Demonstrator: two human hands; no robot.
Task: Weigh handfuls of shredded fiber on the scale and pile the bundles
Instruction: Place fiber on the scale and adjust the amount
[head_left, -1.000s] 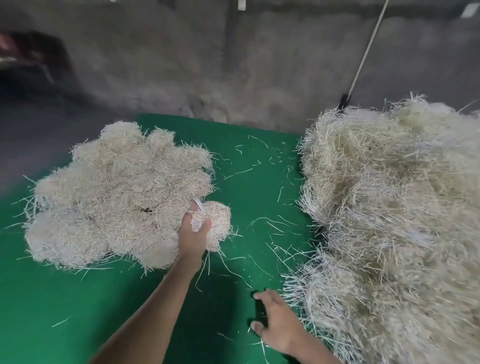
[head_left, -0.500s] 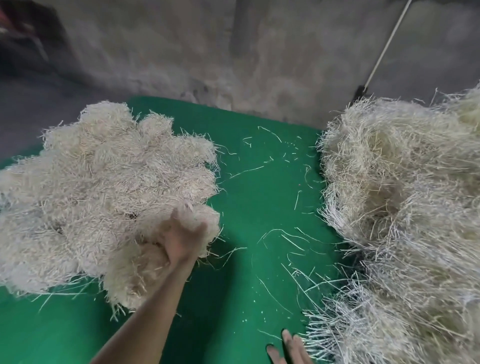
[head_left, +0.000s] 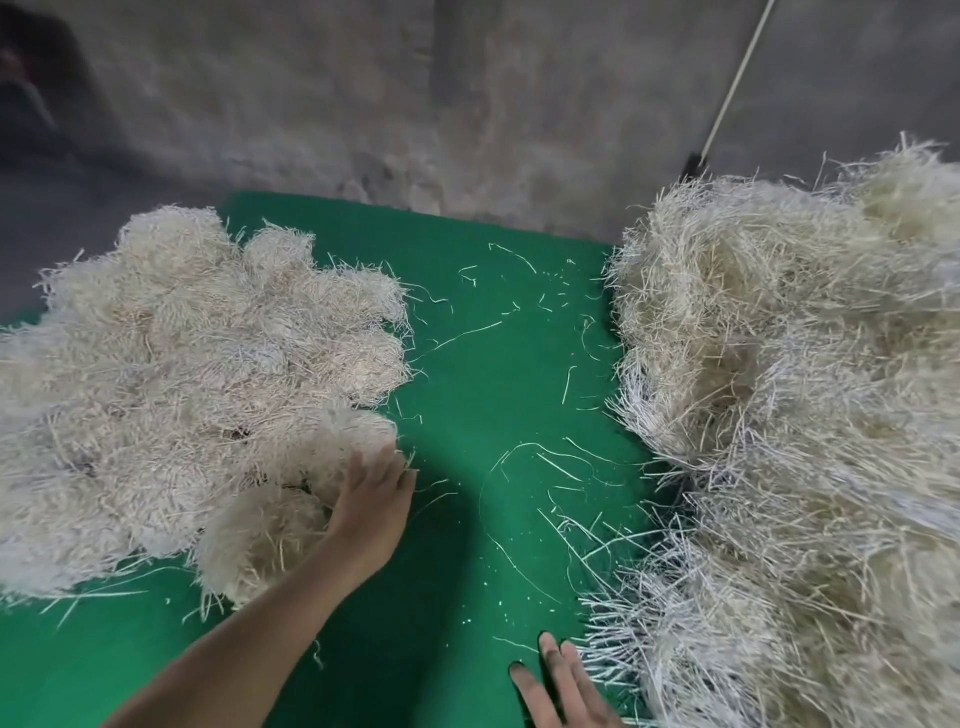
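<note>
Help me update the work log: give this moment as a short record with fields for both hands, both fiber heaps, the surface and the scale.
surface: green mat, stray strands scattered between the heaps
bundle pile: left side of the mat, rounded bundles packed together
loose fiber heap: right side, taller, tangled
left hand: fingers straight, touching the bundle pile's near right edge, holding nothing
right hand: flat on the mat beside the loose fiber heap, partly cut off by the frame
scale: not in view
</note>
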